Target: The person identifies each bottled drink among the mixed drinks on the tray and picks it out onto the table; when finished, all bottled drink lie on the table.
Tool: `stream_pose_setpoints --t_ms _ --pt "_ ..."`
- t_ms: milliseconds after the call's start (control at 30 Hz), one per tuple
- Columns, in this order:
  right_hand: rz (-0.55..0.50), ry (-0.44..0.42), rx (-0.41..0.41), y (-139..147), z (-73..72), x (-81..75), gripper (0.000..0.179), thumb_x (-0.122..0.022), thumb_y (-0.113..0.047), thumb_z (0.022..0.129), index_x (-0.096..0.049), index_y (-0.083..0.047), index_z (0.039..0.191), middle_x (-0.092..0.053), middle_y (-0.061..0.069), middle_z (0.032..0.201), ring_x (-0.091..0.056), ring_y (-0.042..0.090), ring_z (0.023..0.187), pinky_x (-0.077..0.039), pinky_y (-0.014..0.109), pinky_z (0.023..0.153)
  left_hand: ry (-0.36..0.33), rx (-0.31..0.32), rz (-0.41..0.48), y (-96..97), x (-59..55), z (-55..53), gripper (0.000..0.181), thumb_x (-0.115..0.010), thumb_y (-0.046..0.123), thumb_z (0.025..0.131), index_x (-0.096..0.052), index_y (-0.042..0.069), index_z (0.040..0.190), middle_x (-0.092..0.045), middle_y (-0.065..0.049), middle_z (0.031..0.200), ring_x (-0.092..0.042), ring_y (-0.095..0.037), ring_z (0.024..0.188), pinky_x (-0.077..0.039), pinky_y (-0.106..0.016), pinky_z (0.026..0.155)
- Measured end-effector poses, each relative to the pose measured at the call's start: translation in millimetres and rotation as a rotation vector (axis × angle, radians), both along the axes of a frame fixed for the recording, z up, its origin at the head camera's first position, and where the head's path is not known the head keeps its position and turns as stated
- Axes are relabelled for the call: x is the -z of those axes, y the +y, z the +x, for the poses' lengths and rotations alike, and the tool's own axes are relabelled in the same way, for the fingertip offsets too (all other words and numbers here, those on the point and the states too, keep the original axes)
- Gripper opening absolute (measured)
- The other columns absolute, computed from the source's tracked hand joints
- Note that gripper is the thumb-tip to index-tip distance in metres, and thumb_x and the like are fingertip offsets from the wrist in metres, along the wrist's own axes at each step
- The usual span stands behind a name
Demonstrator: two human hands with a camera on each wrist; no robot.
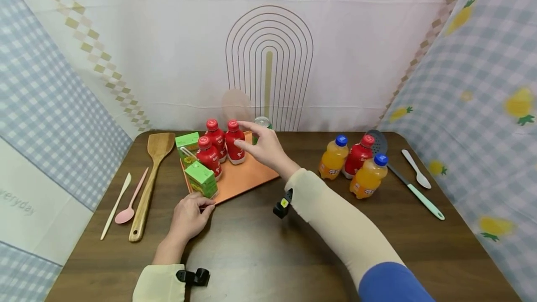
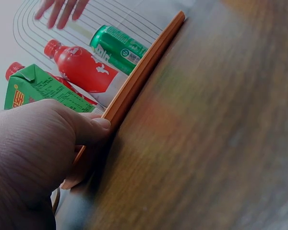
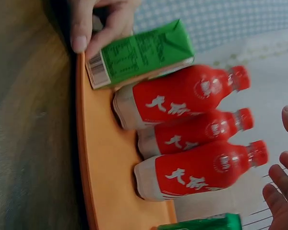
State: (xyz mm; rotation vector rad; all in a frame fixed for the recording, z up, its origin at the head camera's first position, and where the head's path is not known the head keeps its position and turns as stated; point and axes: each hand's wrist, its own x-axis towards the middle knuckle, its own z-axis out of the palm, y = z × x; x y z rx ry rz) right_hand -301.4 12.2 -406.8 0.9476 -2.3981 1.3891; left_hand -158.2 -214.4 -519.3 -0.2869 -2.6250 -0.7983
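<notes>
My left hand (image 1: 190,216) pinches the near left corner of an orange tray (image 1: 247,181); in the left wrist view its thumb lies on the rim. A green drink carton (image 1: 201,180) stands on the tray right by that hand, and another green carton (image 1: 184,140) is farther back. Three red bottles with white bases stand upright beside them, the rightmost bottle (image 1: 236,146) nearest my right hand (image 1: 264,146). That hand is held with fingers spread, apart from the bottles in the right wrist view. A green can (image 2: 117,48) sits on the tray, mostly hidden behind the right hand in the head view.
On the right stand two orange drink bottles (image 1: 333,158) with blue caps, a red bottle (image 1: 358,156) between them. Beyond lie a skimmer (image 1: 419,197) and a white spoon (image 1: 416,169). On the left are a wooden spatula (image 1: 152,185), a pink spoon (image 1: 126,215) and a cream knife (image 1: 116,206).
</notes>
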Motion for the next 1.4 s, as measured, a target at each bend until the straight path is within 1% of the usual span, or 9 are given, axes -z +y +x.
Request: stream_pose_setpoints --t_ms 133,233,367,433,600,800,1033,1167,1400 --pt "0.06 -0.037 0.049 -10.5 -13.0 3.7 0.051 -0.071 -0.035 0.087 -0.056 -0.023 0.134 -0.061 -0.004 0.126 -0.056 0.006 0.109 -0.047 0.035 0.093 -0.005 0.005 0.007 2.6 1.6 -0.7 0.005 -0.08 0.011 0.076 -0.077 0.015 0.078 -0.066 0.004 0.078 -0.064 -0.02 0.078 -0.051 -0.042 0.07" --pt "0.073 -0.091 0.043 -18.5 -21.1 4.3 0.053 -0.069 -0.037 0.088 -0.052 -0.026 0.138 -0.056 -0.007 0.132 -0.055 0.008 0.113 -0.048 0.036 0.092 -0.006 0.001 0.013 3.0 1.7 -0.6 0.005 -0.08 0.011 0.076 -0.077 0.016 0.077 -0.065 0.005 0.077 -0.064 -0.02 0.077 -0.051 -0.042 0.069" --pt "0.096 -0.142 0.027 -28.7 -28.2 5.3 0.054 -0.066 -0.038 0.09 -0.05 -0.026 0.14 -0.055 -0.006 0.134 -0.056 0.01 0.114 -0.049 0.032 0.089 -0.009 -0.011 0.009 1.7 0.8 0.2 0.006 -0.08 0.011 0.076 -0.077 0.016 0.077 -0.064 0.006 0.076 -0.064 -0.019 0.077 -0.051 -0.042 0.069" --pt "0.123 -0.149 0.03 -32.3 -31.1 6.9 0.053 -0.064 -0.038 0.091 -0.05 -0.025 0.14 -0.057 -0.005 0.132 -0.057 0.008 0.11 -0.05 0.028 0.087 -0.013 -0.015 0.005 1.4 0.5 0.0 0.006 -0.08 0.011 0.076 -0.077 0.016 0.077 -0.064 0.005 0.076 -0.063 -0.019 0.077 -0.05 -0.042 0.068" --pt "0.144 -0.166 0.036 -35.6 -36.7 13.1 0.044 -0.058 -0.035 0.096 -0.052 -0.027 0.138 -0.059 -0.004 0.127 -0.058 0.007 0.108 -0.05 0.027 0.087 -0.022 -0.026 -0.004 2.3 1.3 -0.4 0.005 -0.08 0.012 0.077 -0.077 0.016 0.078 -0.065 0.006 0.078 -0.063 -0.019 0.078 -0.05 -0.042 0.069" --pt "0.122 -0.189 0.046 -34.0 -37.0 21.1 0.039 -0.054 -0.034 0.098 -0.051 -0.034 0.137 -0.059 -0.005 0.128 -0.057 0.007 0.11 -0.05 0.029 0.088 -0.002 -0.023 -0.007 2.6 2.0 1.3 0.008 -0.081 0.01 0.074 -0.077 0.016 0.077 -0.064 0.007 0.076 -0.063 -0.018 0.077 -0.051 -0.04 0.068" --pt "0.134 -0.15 0.083 -37.2 -32.7 23.5 0.038 -0.054 -0.035 0.098 -0.052 -0.036 0.136 -0.061 -0.004 0.128 -0.06 0.008 0.106 -0.05 0.031 0.086 0.02 -0.025 -0.011 0.7 1.0 4.3 0.01 -0.083 0.008 0.072 -0.077 0.016 0.075 -0.063 0.008 0.075 -0.063 -0.016 0.075 -0.05 -0.039 0.066" --pt "0.161 -0.131 0.096 -37.3 -28.0 22.9 0.039 -0.054 -0.036 0.098 -0.052 -0.036 0.137 -0.062 -0.003 0.127 -0.061 0.007 0.1 -0.051 0.03 0.083 0.015 -0.034 -0.013 0.7 2.1 5.4 0.012 -0.083 0.007 0.071 -0.076 0.017 0.074 -0.062 0.009 0.073 -0.063 -0.015 0.073 -0.05 -0.038 0.064" --pt "0.17 -0.117 0.098 -31.4 -25.3 21.8 0.039 -0.054 -0.036 0.098 -0.052 -0.035 0.136 -0.063 -0.004 0.124 -0.06 0.005 0.089 -0.051 0.029 0.077 0.029 -0.027 -0.008 2.4 2.9 1.3 0.013 -0.084 0.007 0.071 -0.076 0.016 0.073 -0.063 0.009 0.073 -0.063 -0.016 0.074 -0.05 -0.039 0.064"
